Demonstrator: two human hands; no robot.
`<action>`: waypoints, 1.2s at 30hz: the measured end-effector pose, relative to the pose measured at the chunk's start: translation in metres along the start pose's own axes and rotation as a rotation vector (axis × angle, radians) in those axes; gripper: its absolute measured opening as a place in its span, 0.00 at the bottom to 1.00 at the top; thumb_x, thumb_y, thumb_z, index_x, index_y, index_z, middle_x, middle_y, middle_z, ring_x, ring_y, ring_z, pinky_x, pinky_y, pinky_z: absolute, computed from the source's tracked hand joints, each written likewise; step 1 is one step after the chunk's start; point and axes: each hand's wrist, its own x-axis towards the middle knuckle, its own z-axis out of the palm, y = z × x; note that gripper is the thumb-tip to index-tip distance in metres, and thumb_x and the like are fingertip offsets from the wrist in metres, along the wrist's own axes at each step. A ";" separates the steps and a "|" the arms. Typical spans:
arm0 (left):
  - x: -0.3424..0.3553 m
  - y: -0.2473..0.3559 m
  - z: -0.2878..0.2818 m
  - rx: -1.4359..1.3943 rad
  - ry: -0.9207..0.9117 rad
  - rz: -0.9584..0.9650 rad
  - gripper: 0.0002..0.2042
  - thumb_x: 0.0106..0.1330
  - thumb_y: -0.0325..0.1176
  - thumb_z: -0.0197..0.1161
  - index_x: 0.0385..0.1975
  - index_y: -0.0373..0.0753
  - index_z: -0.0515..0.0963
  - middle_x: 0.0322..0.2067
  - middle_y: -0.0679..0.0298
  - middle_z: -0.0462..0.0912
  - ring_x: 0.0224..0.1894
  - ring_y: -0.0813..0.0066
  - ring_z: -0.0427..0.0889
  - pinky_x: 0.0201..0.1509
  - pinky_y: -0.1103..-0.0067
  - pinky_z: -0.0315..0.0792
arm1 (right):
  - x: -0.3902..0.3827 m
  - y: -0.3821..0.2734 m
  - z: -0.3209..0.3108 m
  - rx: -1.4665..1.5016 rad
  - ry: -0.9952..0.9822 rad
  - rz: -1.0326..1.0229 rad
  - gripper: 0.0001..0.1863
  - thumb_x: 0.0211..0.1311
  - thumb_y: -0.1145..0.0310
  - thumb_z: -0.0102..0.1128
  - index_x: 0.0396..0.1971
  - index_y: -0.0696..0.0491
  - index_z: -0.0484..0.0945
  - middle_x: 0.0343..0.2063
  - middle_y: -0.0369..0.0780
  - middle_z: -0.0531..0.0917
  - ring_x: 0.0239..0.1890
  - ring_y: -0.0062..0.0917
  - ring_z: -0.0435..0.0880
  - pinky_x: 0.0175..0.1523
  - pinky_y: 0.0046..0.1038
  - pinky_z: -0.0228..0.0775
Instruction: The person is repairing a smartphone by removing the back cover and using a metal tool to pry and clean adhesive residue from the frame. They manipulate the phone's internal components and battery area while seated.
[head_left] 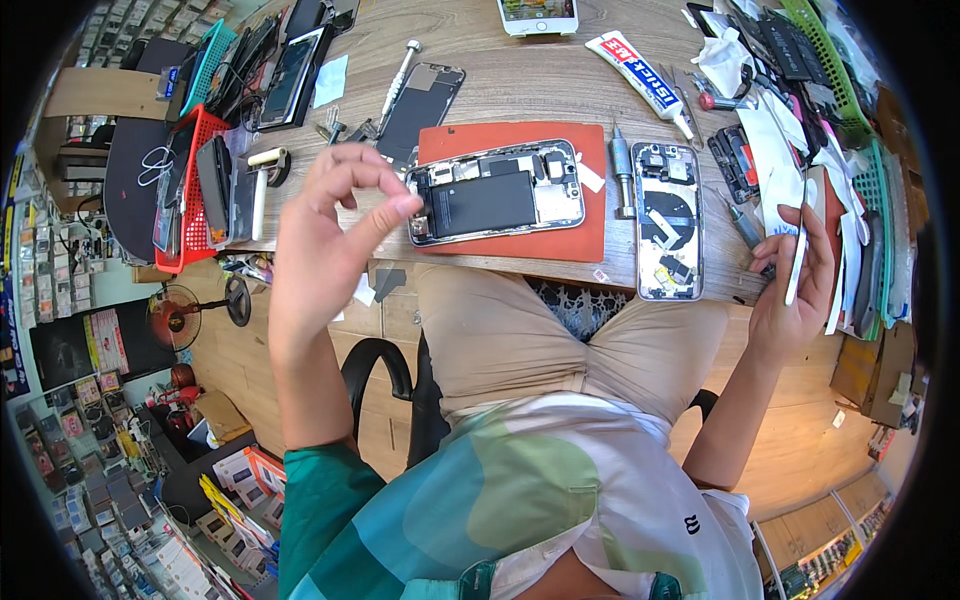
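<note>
An opened phone [560, 205], its black battery [487, 203] and inner parts showing, lies sideways on an orange-red mat [510, 250]. My left hand [335, 215] hovers by the phone's left end. Its thumb and forefinger come together there; anything pinched between them is too small to make out. Over at the bench's right side, my right hand [795, 290] holds slim metal tweezers [797, 262] upright among its fingers, apart from the phone. Between the mat and that hand lies a second phone housing [668, 225], back glass down, with loose small parts inside it.
A screwdriver [622, 175] lies between mat and housing. Behind are a glue tube [640, 75], a white phone [538, 15], a dark screen panel [425, 105] and another screwdriver [402, 80]. A red basket [205, 190] and a green basket [835, 70] of parts flank the bench.
</note>
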 end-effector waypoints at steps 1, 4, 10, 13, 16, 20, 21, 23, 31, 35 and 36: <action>0.008 0.002 -0.003 0.017 0.009 0.004 0.08 0.63 0.33 0.79 0.36 0.37 0.87 0.44 0.65 0.84 0.50 0.73 0.80 0.58 0.76 0.70 | 0.000 0.000 0.000 -0.003 -0.008 -0.002 0.22 0.78 0.80 0.58 0.69 0.65 0.72 0.57 0.52 0.84 0.37 0.21 0.83 0.39 0.22 0.73; 0.038 -0.009 -0.004 -0.046 0.024 -0.010 0.10 0.65 0.37 0.78 0.36 0.38 0.88 0.39 0.69 0.83 0.43 0.77 0.76 0.49 0.79 0.68 | 0.001 0.001 0.001 -0.016 -0.002 -0.012 0.22 0.78 0.80 0.58 0.69 0.65 0.72 0.57 0.52 0.83 0.37 0.21 0.83 0.38 0.21 0.73; 0.087 -0.044 -0.009 0.085 0.029 -0.084 0.11 0.68 0.38 0.77 0.37 0.37 0.86 0.35 0.73 0.79 0.36 0.84 0.70 0.40 0.82 0.63 | 0.000 0.001 0.000 -0.017 0.020 0.011 0.22 0.78 0.80 0.58 0.69 0.65 0.72 0.56 0.52 0.83 0.37 0.21 0.83 0.38 0.21 0.73; 0.095 -0.046 -0.001 0.074 -0.022 -0.081 0.13 0.66 0.40 0.78 0.38 0.37 0.87 0.35 0.73 0.80 0.37 0.84 0.70 0.40 0.82 0.63 | -0.001 0.001 0.000 -0.033 0.008 0.016 0.22 0.79 0.80 0.57 0.69 0.65 0.72 0.56 0.52 0.83 0.37 0.21 0.83 0.39 0.20 0.74; 0.108 -0.028 0.013 0.175 -0.079 0.011 0.13 0.64 0.41 0.79 0.37 0.36 0.88 0.35 0.68 0.83 0.39 0.82 0.74 0.44 0.81 0.66 | -0.001 -0.001 0.002 -0.040 -0.011 -0.003 0.22 0.79 0.80 0.57 0.69 0.65 0.72 0.56 0.52 0.83 0.36 0.20 0.83 0.39 0.20 0.74; 0.141 -0.019 0.041 0.243 -0.230 0.122 0.13 0.63 0.39 0.79 0.36 0.35 0.88 0.36 0.61 0.87 0.37 0.74 0.79 0.41 0.77 0.73 | 0.002 -0.001 0.002 -0.046 -0.027 -0.006 0.22 0.79 0.80 0.57 0.68 0.65 0.72 0.56 0.52 0.84 0.36 0.20 0.83 0.39 0.20 0.74; 0.146 -0.003 0.046 0.232 -0.314 0.013 0.13 0.63 0.39 0.78 0.36 0.34 0.88 0.36 0.60 0.88 0.36 0.72 0.80 0.41 0.75 0.74 | 0.001 -0.001 0.001 -0.046 -0.026 -0.006 0.22 0.79 0.80 0.57 0.68 0.65 0.72 0.56 0.52 0.84 0.36 0.20 0.83 0.39 0.20 0.74; 0.152 0.001 0.053 0.250 -0.397 -0.012 0.13 0.63 0.39 0.78 0.35 0.34 0.88 0.35 0.59 0.88 0.36 0.70 0.81 0.42 0.74 0.75 | 0.002 -0.001 0.001 -0.044 -0.022 -0.007 0.22 0.79 0.80 0.57 0.68 0.65 0.72 0.56 0.52 0.83 0.37 0.21 0.83 0.39 0.21 0.74; 0.152 -0.019 0.062 0.294 -0.281 0.204 0.12 0.64 0.37 0.78 0.34 0.32 0.88 0.34 0.59 0.86 0.39 0.70 0.82 0.47 0.76 0.75 | 0.001 -0.001 0.002 -0.055 -0.021 -0.028 0.21 0.78 0.81 0.57 0.68 0.65 0.73 0.55 0.52 0.84 0.36 0.21 0.84 0.38 0.21 0.74; 0.127 -0.023 0.043 0.196 0.016 0.316 0.12 0.63 0.38 0.78 0.37 0.35 0.89 0.32 0.59 0.86 0.36 0.68 0.83 0.46 0.75 0.75 | 0.000 -0.001 0.005 -0.050 0.005 -0.011 0.21 0.78 0.82 0.56 0.67 0.68 0.73 0.54 0.53 0.84 0.36 0.22 0.84 0.37 0.21 0.74; 0.117 -0.016 0.033 0.174 0.017 0.288 0.12 0.64 0.36 0.77 0.37 0.33 0.88 0.34 0.60 0.85 0.38 0.71 0.82 0.49 0.77 0.73 | 0.000 -0.002 0.004 -0.060 0.010 -0.014 0.21 0.78 0.82 0.56 0.67 0.68 0.73 0.54 0.53 0.83 0.35 0.23 0.84 0.37 0.21 0.74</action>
